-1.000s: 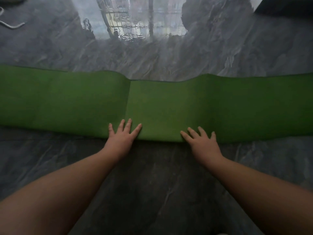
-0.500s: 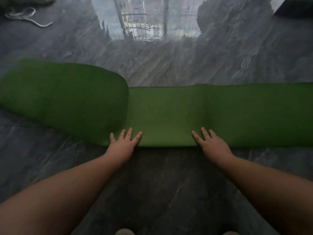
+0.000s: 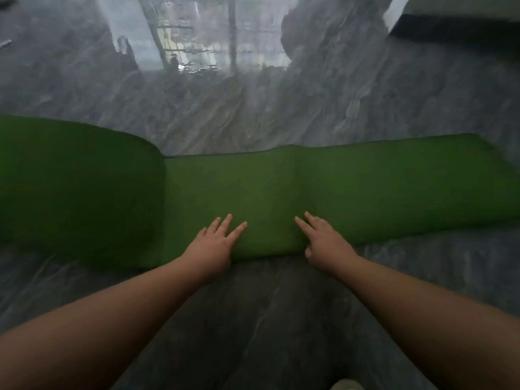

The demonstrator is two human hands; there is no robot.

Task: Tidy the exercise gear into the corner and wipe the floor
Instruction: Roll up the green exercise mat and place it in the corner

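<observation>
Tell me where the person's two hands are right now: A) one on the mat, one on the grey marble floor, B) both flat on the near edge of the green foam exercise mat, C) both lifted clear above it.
B: the left hand and right hand both lie open, fingers spread, on the near edge of the green foam exercise mat.

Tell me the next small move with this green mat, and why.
Probably push both palms forward to roll the green mat another turn. The left hand and right hand lie flat and open on its near edge, and the left portion already bulges higher than the flatter middle.
</observation>
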